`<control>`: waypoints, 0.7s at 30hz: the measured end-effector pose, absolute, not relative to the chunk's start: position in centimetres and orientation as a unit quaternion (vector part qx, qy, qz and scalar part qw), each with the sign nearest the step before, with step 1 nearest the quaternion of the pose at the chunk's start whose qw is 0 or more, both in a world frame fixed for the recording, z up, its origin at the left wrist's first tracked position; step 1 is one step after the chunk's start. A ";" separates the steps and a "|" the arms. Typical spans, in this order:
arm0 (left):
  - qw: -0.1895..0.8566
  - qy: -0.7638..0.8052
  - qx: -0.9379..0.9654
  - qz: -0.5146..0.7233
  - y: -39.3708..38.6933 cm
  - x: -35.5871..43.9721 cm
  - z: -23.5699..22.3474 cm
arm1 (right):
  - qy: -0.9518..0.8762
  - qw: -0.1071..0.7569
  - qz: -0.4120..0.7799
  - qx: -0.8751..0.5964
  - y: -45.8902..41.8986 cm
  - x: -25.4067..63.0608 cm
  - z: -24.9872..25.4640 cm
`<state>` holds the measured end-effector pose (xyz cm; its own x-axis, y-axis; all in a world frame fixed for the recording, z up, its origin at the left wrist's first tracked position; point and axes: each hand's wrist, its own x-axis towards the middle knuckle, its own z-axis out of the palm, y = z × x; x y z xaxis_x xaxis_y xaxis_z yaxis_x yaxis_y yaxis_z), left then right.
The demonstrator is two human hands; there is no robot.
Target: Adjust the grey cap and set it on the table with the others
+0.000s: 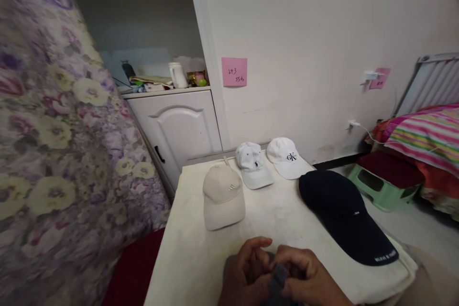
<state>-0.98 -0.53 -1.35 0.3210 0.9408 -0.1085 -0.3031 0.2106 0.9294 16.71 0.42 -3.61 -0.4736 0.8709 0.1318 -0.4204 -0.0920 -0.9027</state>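
Note:
My left hand and my right hand meet at the near edge of a white table, both pinching a small piece of dark grey fabric that is mostly hidden between the fingers. Beyond them several caps lie on the table: a beige cap straight ahead, a pale blue cap and a white cap with a black logo at the far edge, and a black cap to the right, its brim reaching the table's right edge.
A floral purple curtain hangs close on the left. A white cabinet with clutter on top stands behind the table. A pink note is stuck on the wall. A green stool and a striped blanket are at right.

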 end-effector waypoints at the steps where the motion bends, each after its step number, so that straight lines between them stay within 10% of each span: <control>1: 0.687 0.362 0.436 0.454 -0.5 -1.1 -1.3 | -0.493 0.462 0.702 -0.227 0.4 16.8 -3.7; 21: 0.614 0.384 0.561 0.401 -0.6 -1.7 0.8 | -0.485 0.444 0.714 -0.241 0.8 17.2 -3.7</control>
